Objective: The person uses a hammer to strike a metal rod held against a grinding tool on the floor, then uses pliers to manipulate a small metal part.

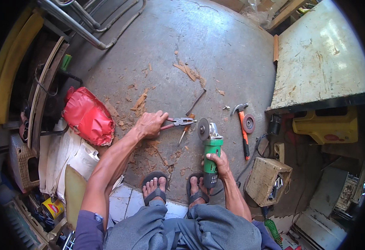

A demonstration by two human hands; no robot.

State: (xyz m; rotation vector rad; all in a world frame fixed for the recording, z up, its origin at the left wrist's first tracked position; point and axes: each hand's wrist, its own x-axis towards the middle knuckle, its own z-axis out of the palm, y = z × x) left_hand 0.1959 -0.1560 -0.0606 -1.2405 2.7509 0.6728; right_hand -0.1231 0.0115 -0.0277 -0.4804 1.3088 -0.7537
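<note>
The right hand [218, 161] wraps its fingers round the green angle grinder [210, 156], likely heavy and rigid, best gripped mid-body, while the left hand [150, 124] clenches the stiff pliers [178, 122] by their handles.

Left hand [150, 124] grips pliers [179, 122] on the floor [215, 50], left of the angle grinder [210, 154] held in the right hand [219, 161]. Screwdriver [185, 130] lies between pliers and grinder. Hammer [242, 125] and a loose disc [248, 123] sit right of the grinder; wooden box [266, 180] further right, nearer. Bag [88, 115] left of the left hand.
</note>
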